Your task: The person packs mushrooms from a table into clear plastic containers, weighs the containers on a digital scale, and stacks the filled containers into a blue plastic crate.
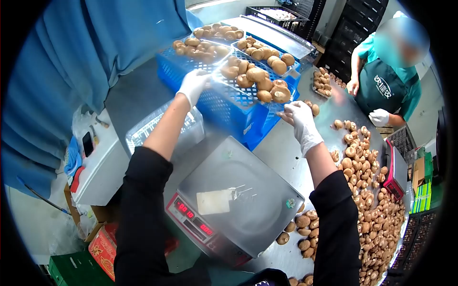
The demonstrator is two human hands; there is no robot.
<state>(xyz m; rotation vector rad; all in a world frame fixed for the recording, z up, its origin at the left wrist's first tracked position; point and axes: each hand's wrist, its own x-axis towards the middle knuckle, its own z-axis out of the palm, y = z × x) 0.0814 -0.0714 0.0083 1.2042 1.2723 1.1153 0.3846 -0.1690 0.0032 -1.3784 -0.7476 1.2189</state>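
A clear plastic tray (221,87) of brown mushrooms (256,75) is held between my two gloved hands, above the front part of an upturned-looking blue crate (222,112). My left hand (194,86), in a white glove, is closed on the tray's left end. At the opposite end, the white-gloved fingers of my right hand (301,123) pinch the tray's near right corner. Other filled trays, one of them the right-hand tray (263,53), rest on the crate just behind. Whether the held tray touches the crate is hard to tell.
Nearest me stands a weighing scale (238,190) with a lit red display and a pale card on its plate. Stacked clear trays (164,131) sit left of it. Loose mushrooms (377,229) cover the right side. A co-worker (389,81) stands across the table near another scale (395,171).
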